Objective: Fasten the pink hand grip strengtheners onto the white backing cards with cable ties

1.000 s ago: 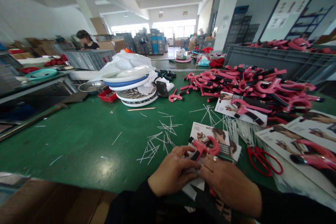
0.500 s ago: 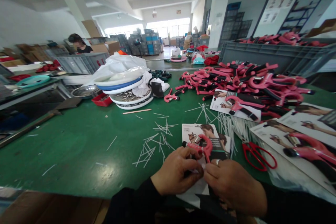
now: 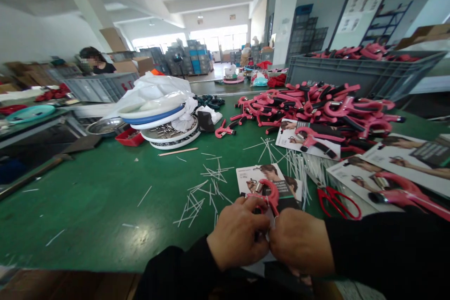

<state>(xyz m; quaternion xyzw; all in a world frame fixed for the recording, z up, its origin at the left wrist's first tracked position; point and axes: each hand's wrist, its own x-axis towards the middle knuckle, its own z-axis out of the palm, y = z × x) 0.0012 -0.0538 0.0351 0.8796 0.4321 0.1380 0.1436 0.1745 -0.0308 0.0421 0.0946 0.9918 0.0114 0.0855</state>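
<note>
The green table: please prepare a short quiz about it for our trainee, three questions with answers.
1. True or false: the right hand does not hold the scissors.
2. The pink tool by the left hand is on: A a plate; B a printed card; C a crate.
3. Complete with a colour: the small tray left of the stacked round trays is ____.
Key: 1 true; 2 B; 3 red.

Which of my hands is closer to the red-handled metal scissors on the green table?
Right. Your bare right hand is just left of and below the red-handled metal scissors in the picture; your bare left hand is farther left, beyond the right.
</note>
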